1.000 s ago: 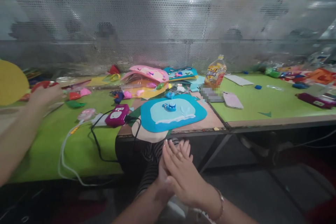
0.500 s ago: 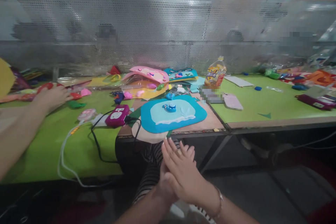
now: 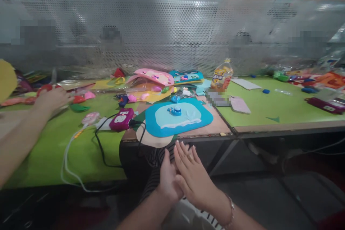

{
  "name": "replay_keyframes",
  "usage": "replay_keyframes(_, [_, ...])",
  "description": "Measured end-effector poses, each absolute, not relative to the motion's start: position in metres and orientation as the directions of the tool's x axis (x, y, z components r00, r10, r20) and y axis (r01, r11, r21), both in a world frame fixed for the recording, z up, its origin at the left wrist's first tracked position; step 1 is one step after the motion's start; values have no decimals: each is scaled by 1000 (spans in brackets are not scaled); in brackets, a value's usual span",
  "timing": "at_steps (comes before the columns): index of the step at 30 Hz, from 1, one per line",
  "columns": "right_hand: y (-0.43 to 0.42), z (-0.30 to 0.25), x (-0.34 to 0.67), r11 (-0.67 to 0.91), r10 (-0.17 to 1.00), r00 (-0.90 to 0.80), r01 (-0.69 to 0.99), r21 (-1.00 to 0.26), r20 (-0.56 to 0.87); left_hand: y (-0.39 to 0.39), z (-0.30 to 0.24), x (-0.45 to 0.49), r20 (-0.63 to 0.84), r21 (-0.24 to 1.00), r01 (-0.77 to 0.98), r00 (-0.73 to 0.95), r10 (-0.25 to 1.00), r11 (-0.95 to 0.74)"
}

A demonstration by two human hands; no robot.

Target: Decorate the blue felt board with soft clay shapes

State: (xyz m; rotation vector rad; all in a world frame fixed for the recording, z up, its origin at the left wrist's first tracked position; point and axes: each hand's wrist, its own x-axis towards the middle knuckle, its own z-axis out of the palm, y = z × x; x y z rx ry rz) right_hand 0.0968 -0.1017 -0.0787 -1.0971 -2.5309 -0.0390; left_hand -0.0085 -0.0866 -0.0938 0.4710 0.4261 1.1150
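Note:
In front of the table edge, above my lap, my right hand lies palm down across my left hand. The fingers of both hands are stretched out. Whatever may be between the palms is hidden. Just beyond them, a blue board with a pale blue inner panel overhangs the table edge, on top of a cream piece. Stuck on the panel are a small blue clay figure and a white wavy strip.
At left, a co-worker's hand reaches among coloured clay packs. A purple device with a black cable lies left of the board. Behind are pink decorated boards, a snack bag and a pale phone-like slab. A perforated metal screen stands behind.
My right hand has slid a little to the right over my left hand, so more of the left palm and thumb shows. The co-worker's hand at left has shifted slightly.

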Motion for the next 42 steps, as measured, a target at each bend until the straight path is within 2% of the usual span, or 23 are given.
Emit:
replay_keyframes(3, [-104, -83, 103, 709, 683, -643, 698, -101, 346, -81, -90, -19, -105, 472, -754, 466, 878, 457])
replay_keyframes(8, [-111, -80, 113, 741, 660, -683, 659, -125, 311, -76, -82, -29, -109, 349, -783, 512, 852, 515])
replay_keyframes(10, [-109, -81, 117, 769, 628, -695, 623, -141, 351, -76, -77, -31, -106, 318, -791, 518, 849, 522])
replay_keyframes(12, [-107, -83, 120, 806, 574, -683, 568, -166, 451, -76, -74, -33, -110, 301, -795, 519, 847, 526])
replay_keyframes(16, [-100, -82, 122, 862, 498, -584, 417, -289, 642, -78, -71, -35, -129, 298, -805, 499, 857, 514])
replay_keyframes(19, [-82, -60, 119, 833, 553, -483, 324, -448, 679, -81, -67, -38, -140, 325, -800, 487, 862, 504])
replay_keyframes(21, [-59, -35, 113, 774, 626, -447, 260, -577, 639, -84, -61, -43, -158, 348, -776, 505, 849, 526])
replay_keyframes(23, [-27, -9, 102, 634, 746, -414, 202, -746, 522, -88, -52, -50, -173, 406, -713, 554, 814, 572])
replay_keyframes(24, [-10, 3, 96, 520, 801, -429, 151, -841, 418, -90, -47, -55, -168, 458, -667, 584, 794, 588])
replay_keyframes(26, [22, 21, 82, 176, 856, -482, -68, -982, 186, -94, -36, -67, -107, 579, -600, 615, 781, 551])
replay_keyframes(28, [47, 29, 70, 70, 856, -500, -142, -987, 132, -97, -26, -80, -8, 670, -590, 601, 799, 451])
replay_keyframes(31, [64, 30, 59, -29, 849, -521, -214, -976, 89, -98, -16, -99, 70, 708, -615, 550, 832, 347])
replay_keyframes(36, [67, 28, 53, -103, 862, -503, -301, -948, 66, -92, -14, -121, 80, 687, -680, 420, 904, 256])
replay_keyframes(42, [81, 33, 42, -129, 900, -435, -328, -936, 28, -82, -10, -128, 62, 706, -679, 342, 938, 201])
